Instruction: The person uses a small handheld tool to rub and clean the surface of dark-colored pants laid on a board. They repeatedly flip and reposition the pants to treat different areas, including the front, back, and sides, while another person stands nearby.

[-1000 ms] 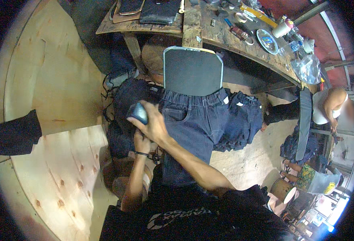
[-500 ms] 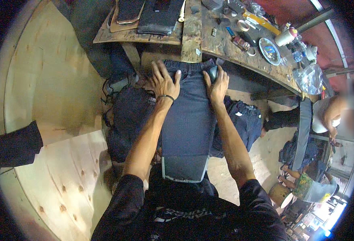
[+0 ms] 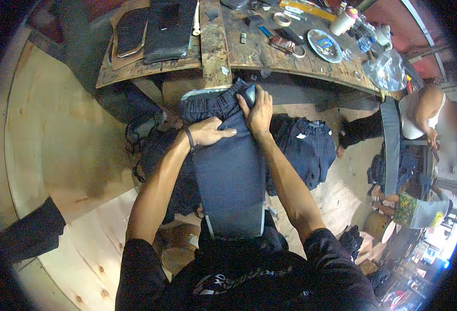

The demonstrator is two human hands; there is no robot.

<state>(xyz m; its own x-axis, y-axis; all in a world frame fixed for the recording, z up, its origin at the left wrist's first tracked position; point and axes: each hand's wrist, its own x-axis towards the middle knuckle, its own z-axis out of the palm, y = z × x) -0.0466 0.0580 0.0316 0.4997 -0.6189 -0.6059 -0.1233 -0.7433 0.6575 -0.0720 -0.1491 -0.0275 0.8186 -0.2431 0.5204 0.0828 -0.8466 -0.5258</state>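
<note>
Dark denim trousers (image 3: 228,171) with a gathered waistband are drawn over a narrow board (image 3: 233,228) in front of me. The board's pale-edged near end shows below the cloth, and its far end peeks out beyond the waistband. My left hand (image 3: 206,133) is closed on the cloth at the left side, thumb extended across it and fingertips hidden in the folds. At the waistband's right corner, my right hand (image 3: 260,114) is wrapped around a small dark rounded object (image 3: 250,95) with a shiny face; its kind is unclear.
Beyond the board stands a worn wooden table (image 3: 259,57) with dark panels (image 3: 169,31), a dish (image 3: 324,45), tape rolls and a thread cone (image 3: 344,20). More dark garments (image 3: 303,150) hang or lie at both sides. Two people (image 3: 420,111) are at the right.
My left hand has come nearer, from lying flat by the waistband to gripping the cloth. The waistband's left side has slid toward me, bunching and baring the board's far end. The view has shifted.
</note>
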